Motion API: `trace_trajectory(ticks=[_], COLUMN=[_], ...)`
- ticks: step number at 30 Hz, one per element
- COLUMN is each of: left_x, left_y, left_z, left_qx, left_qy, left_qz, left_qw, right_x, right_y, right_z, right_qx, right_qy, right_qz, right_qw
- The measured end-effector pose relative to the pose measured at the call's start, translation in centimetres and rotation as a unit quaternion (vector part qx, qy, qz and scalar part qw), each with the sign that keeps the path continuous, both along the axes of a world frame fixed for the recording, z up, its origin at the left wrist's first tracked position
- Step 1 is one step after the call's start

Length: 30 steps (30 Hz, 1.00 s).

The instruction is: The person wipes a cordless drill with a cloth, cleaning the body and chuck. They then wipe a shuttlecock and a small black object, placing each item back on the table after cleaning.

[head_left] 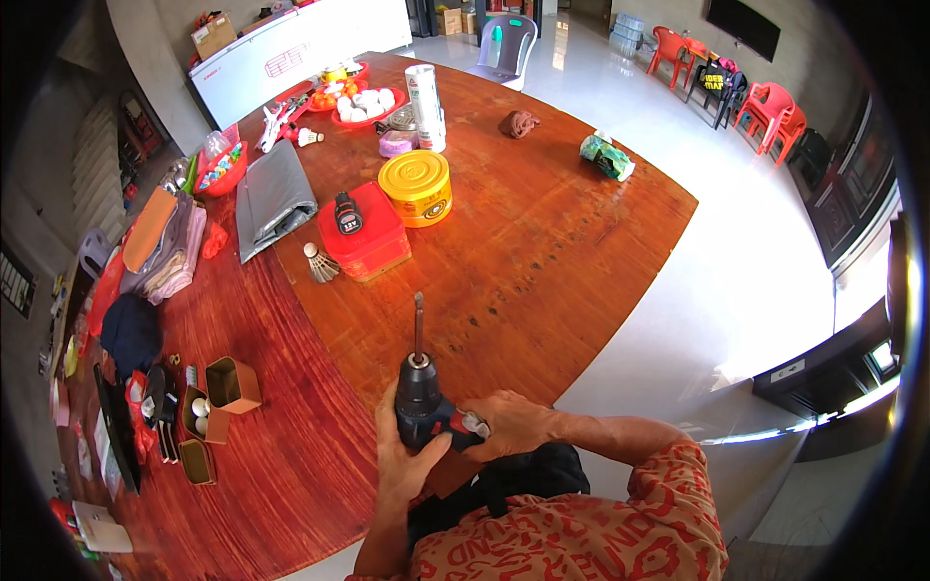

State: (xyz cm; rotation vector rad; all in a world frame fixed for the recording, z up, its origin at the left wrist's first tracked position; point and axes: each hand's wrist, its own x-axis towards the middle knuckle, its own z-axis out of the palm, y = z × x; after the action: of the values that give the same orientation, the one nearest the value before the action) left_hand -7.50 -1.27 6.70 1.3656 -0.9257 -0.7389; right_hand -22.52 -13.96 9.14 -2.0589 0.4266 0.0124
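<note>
A dark cordless drill [418, 389] is held close to my body over the near table edge. Its long screwdriver bit [418, 327] points away from me. My left hand [395, 457] wraps the drill body from the left, thumb across its back. My right hand [509, 424] closes round the handle end, where a small silvery-grey piece [474, 424] shows between the fingers; I cannot make out what it is. Beyond the bit, a black battery pack [348, 215] lies on a red box [366, 247]. Beside that box are a shuttlecock [319, 263] and a yellow round tin [417, 184].
On the wooden table [542, 281] stand a white tube [424, 107], a red plate of white balls [366, 108], a green crumpled packet [606, 157] and a brown lump [519, 123]. Small brown boxes [232, 384] and folded cloths [165, 247] lie left. Red chairs [768, 114] stand far right.
</note>
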Motion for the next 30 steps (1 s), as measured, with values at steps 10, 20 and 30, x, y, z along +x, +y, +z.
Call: trace_trajectory(ticks=[10, 20, 30], left_x=[-1.1, -0.4, -1.8], left_y=[-2.2, -2.2, -1.3], left_z=[-0.6, -0.4, -0.8], left_qx=[-0.063, -0.119, -0.186], left_qy=[0.119, 0.523, 0.544], left_qz=[0.138, 0.068, -0.004], left_qw=[0.981, 0.841, 0.818], right_x=[0.8, 1.7, 6.2], right_y=[3.3, 3.3, 3.2], right_z=[1.0, 2.1, 0.4], right_qx=[-0.093, 0.205, -0.232], right_qy=[-0.045, -0.31, -0.369], right_qz=[-0.06, -0.187, -0.131], right_qw=[0.993, 0.91, 0.891])
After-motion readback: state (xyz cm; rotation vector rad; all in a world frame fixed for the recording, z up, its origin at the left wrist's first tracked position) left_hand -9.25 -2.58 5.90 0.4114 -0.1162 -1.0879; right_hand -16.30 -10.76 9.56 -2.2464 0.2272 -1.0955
